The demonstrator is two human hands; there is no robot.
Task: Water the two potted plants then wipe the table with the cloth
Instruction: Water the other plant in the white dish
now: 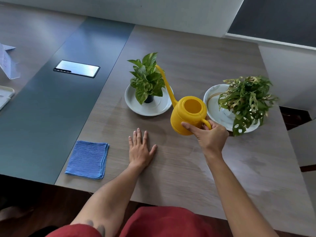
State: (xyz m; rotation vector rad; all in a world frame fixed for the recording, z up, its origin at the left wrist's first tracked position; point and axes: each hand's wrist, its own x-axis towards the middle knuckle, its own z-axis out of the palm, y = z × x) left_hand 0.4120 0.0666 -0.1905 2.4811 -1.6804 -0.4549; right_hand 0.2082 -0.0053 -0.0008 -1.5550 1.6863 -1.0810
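Observation:
My right hand grips the handle of a yellow watering can, held between the two plants. Its long spout reaches up and left into the leaves of the left plant, which stands in a small dark pot on a white plate. The right plant, with holed leaves, stands in a pale pot on a marbled plate. My left hand lies flat on the wooden table, fingers spread, holding nothing. A folded blue cloth lies to its left.
A dark strip runs down the table's left part, with a shiny rectangular panel set in it. Papers and a white tray sit at the far left. The table's right edge drops off just beyond the right plant.

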